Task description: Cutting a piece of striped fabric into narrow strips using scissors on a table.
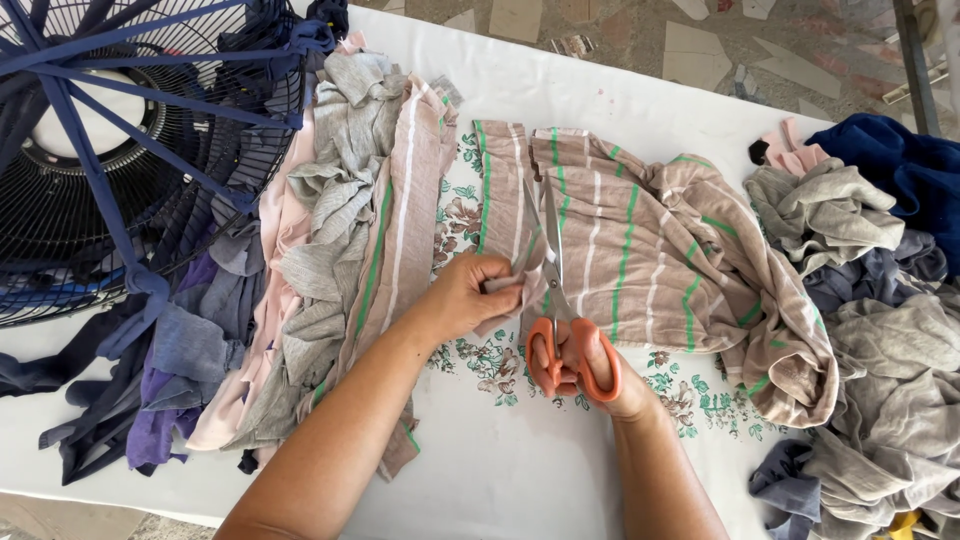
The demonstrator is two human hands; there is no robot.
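Note:
My right hand (pixel 585 375) grips orange-handled scissors (pixel 560 320), blades pointing away from me into a beige cloth with white and green stripes (pixel 650 250). The cloth lies spread across the middle of the table. My left hand (pixel 470 292) pinches the near edge of a narrow strip of that cloth, just left of the blades. The strip (pixel 505 190) runs away from me beside the cut line.
A pile of cut strips (pixel 330 250) in grey, pink, beige and purple lies at the left. A black wire fan grille (pixel 90 150) wrapped with blue strips sits at the far left. Heaped grey and navy garments (pixel 870 300) fill the right. A white flowered tablecloth (pixel 520 450) covers the table.

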